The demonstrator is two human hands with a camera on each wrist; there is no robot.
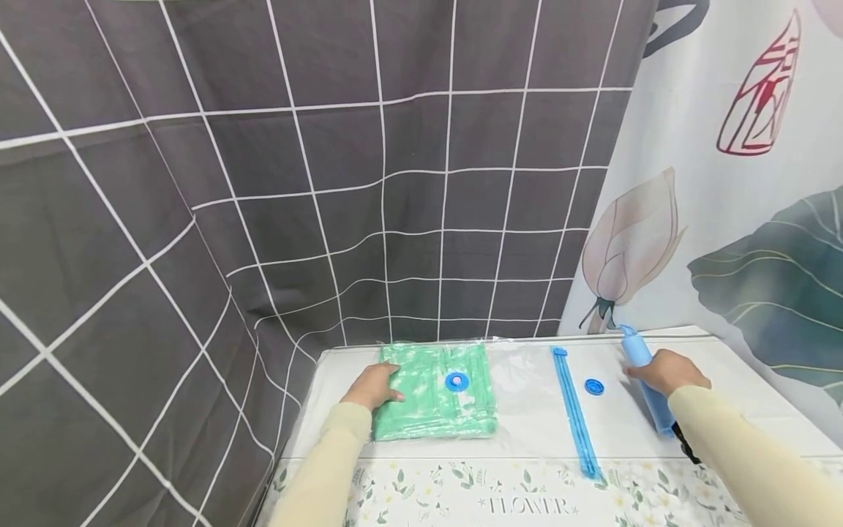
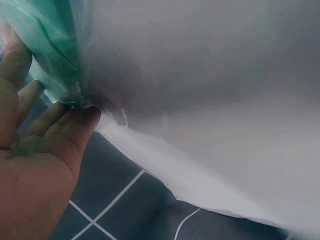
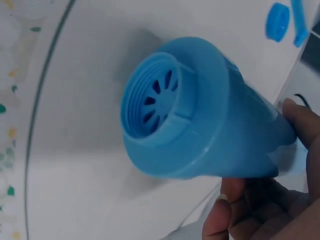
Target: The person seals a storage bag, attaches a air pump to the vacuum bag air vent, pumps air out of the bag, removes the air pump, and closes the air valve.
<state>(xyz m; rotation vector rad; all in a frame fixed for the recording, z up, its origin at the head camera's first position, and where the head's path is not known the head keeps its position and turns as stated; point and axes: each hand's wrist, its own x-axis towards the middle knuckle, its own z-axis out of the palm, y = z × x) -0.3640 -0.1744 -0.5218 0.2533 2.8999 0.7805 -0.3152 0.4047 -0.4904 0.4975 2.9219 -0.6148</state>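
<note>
A clear plastic vacuum storage bag [image 1: 520, 380] lies on the white tabletop with folded green fabric [image 1: 421, 410] inside. A round blue valve [image 1: 457, 381] sits on the bag over the fabric. My left hand [image 1: 375, 388] rests on the bag's left edge, thumb and fingers spread; its fingertips touch the plastic in the left wrist view. My right hand [image 1: 672, 373] grips a blue cylindrical air pump [image 3: 200, 110] at the right. The pump's threaded, slotted round port [image 3: 155, 97] shows in the right wrist view, raised off the surface.
A blue zip strip [image 1: 574, 413] runs along the bag's right end. Beside it lies a round blue cap [image 1: 594, 386]. A dark grid-patterned curtain [image 1: 415, 205] stands behind and left, a floral one [image 1: 632, 241] at right. A flower-printed band [image 1: 421, 498] lines the table's front.
</note>
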